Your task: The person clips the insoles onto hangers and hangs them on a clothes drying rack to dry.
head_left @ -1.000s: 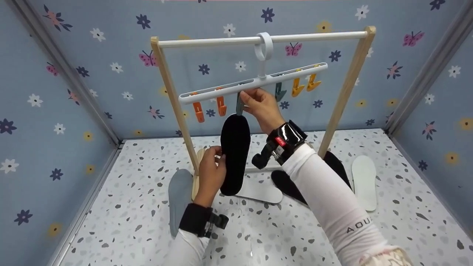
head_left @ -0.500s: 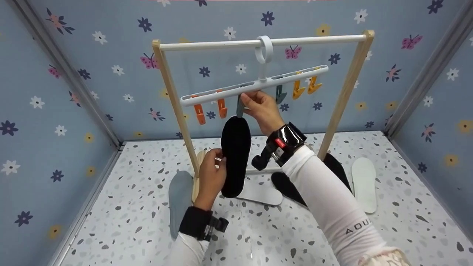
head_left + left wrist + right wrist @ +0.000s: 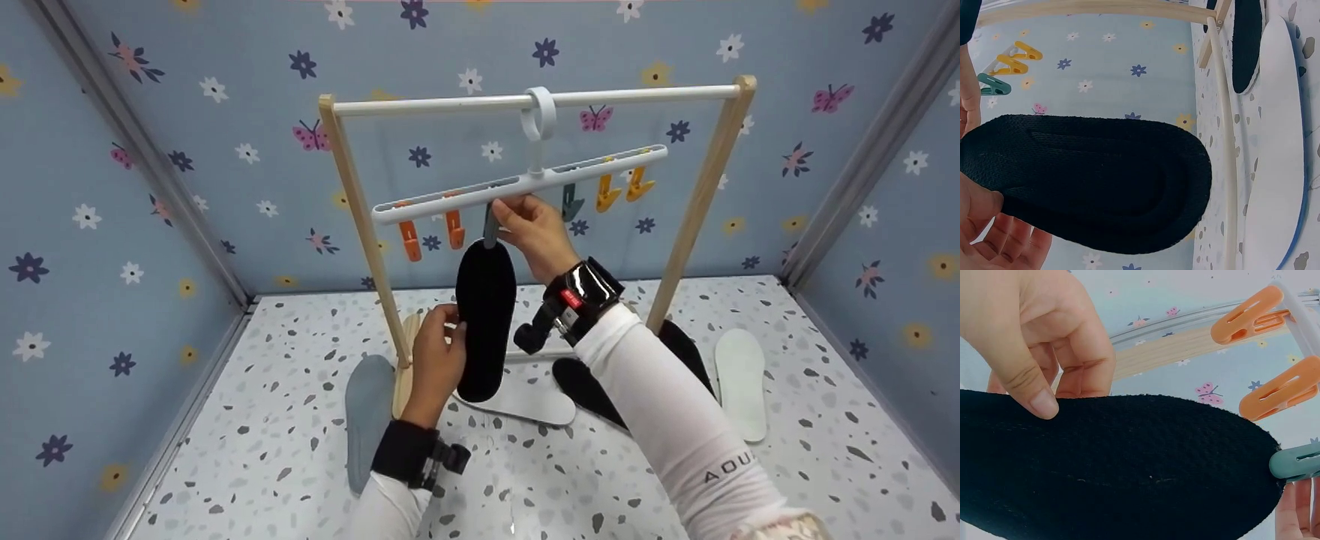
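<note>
Pinching insole (image 3: 487, 322) at 9 o'clock edge w/ L hand (image 3: 439, 349); clip (image 3: 490, 226) at 12 w/ R hand (image 3: 538, 234); hanging approx. 12–6 lengthwise.

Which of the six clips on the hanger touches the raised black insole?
The green clip held by the right hand: its tip overlaps the upper end of the black insole. The orange clips, yellow clips and other green clip hold nothing.
</note>
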Motion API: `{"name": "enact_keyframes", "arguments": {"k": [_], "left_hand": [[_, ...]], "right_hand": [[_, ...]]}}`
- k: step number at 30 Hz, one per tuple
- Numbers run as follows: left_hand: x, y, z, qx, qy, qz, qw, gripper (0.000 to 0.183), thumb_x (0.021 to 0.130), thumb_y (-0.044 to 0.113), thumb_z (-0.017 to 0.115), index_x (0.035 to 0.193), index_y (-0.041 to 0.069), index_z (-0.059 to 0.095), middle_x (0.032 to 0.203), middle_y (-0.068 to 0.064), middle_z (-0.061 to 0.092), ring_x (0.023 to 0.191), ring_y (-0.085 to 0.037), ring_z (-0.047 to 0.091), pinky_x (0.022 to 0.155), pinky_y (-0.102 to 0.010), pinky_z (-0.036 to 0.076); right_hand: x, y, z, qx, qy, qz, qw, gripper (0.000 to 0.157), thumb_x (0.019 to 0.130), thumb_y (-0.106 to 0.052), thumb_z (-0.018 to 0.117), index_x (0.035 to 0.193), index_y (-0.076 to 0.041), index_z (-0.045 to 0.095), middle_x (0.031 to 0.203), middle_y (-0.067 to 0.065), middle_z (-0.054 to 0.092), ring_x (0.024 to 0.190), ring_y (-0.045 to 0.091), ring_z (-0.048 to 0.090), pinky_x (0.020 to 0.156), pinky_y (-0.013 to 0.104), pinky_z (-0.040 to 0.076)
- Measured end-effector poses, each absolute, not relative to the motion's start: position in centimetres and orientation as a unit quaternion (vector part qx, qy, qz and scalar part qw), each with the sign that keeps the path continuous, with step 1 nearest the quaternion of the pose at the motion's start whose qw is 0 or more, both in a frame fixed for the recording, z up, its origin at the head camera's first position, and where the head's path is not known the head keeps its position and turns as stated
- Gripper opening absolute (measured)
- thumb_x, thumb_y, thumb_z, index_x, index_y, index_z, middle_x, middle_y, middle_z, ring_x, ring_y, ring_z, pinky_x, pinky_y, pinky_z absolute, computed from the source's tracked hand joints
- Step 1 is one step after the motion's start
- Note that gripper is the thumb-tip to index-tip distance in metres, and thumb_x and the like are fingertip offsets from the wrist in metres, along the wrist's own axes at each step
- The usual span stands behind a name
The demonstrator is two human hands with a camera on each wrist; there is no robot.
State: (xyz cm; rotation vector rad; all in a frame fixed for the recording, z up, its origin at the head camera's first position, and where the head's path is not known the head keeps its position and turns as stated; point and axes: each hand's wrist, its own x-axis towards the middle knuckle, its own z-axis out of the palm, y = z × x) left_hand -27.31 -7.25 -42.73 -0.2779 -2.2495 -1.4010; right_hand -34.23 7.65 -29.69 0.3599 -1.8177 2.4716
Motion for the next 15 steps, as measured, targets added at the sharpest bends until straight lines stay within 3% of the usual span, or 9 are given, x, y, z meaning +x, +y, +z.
{"name": "enact_keyframes", "arguments": {"k": [15], "left_hand": [[-28.08, -7.03, -42.46, -0.095, -0.821, -0.508, 0.241, 0.013, 0.092, 0.004, 0.055, 0.104, 0.002, 0.058, 0.094, -0.012, 0.059, 0.081, -0.024, 0.058, 0.072, -0.036, 0.047]], "right_hand": [[-34.35, 8.01, -29.7, 0.134, -0.61, 0.781, 0.013, 0.011, 0.092, -0.009, 0.059, 0.101, -0.001, 0.06, 0.094, 0.005, 0.058, 0.094, 0.015, 0.057, 0.096, 0.041, 0.045]]}}
